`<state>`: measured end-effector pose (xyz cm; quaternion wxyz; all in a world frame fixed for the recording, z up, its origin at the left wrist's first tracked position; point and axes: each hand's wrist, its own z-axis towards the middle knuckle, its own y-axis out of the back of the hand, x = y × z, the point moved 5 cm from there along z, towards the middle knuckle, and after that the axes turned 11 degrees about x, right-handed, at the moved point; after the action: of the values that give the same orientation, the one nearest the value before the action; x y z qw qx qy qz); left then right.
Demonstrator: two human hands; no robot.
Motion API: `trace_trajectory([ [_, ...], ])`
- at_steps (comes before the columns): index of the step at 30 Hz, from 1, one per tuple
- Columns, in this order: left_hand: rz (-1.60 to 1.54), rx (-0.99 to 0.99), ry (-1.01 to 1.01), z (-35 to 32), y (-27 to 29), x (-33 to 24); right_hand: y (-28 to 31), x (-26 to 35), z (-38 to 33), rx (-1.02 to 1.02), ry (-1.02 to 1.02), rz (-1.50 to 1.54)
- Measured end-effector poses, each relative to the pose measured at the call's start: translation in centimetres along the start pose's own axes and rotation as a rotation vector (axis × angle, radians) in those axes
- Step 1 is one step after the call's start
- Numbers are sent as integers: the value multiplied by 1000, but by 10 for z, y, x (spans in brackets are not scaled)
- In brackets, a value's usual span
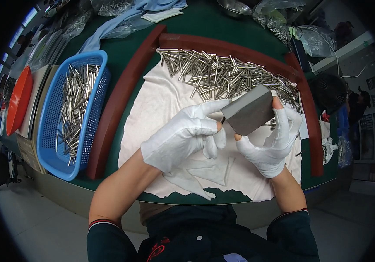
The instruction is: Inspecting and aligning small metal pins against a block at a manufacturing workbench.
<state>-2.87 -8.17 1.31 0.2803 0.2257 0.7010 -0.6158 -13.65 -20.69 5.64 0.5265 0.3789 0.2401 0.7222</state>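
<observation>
My right hand (271,142), in a white glove with bare thumb and index fingertips, grips a grey rectangular block (250,111) by its right and lower edges, tilted above the cloth. At the block's left side, my gloved left hand (187,131) is closed in a pinch. A thin dark piece (223,119) shows at its bare thumb tip; the rest of that piece is hidden by the fingers. Beyond both hands, a heap of short metal pins (218,74) spreads over the pale cloth (152,126). White fabric scraps (205,170) lie under my left wrist.
Red-brown bars (124,102) frame the cloth on the left, far and right sides. A blue basket (50,118) of pins stands left, beside a red-orange tray (19,102). Farther back are a metal bowl (235,8), plastic bags (279,17) and a blue cloth (122,19).
</observation>
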Motion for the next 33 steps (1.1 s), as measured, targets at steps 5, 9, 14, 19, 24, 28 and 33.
trace_trajectory([
  [5,-34,-184,90,3,-9,7,-3,2,2,-7,38,4],
  [9,-76,8,-9,2,0,2,-1,1,0,-1,25,-58],
  [14,-42,-62,112,2,-5,12,0,-4,4,-27,-49,102],
  [19,-166,28,-38,3,-5,3,4,-28,-4,-96,-273,421],
  [24,-193,113,-37,2,1,4,-3,-22,-2,-11,-193,235],
  [28,-125,59,-40,3,0,5,-1,-14,3,-2,-164,215],
  [33,-51,13,-52,5,-4,1,-3,-7,7,17,-91,64],
])
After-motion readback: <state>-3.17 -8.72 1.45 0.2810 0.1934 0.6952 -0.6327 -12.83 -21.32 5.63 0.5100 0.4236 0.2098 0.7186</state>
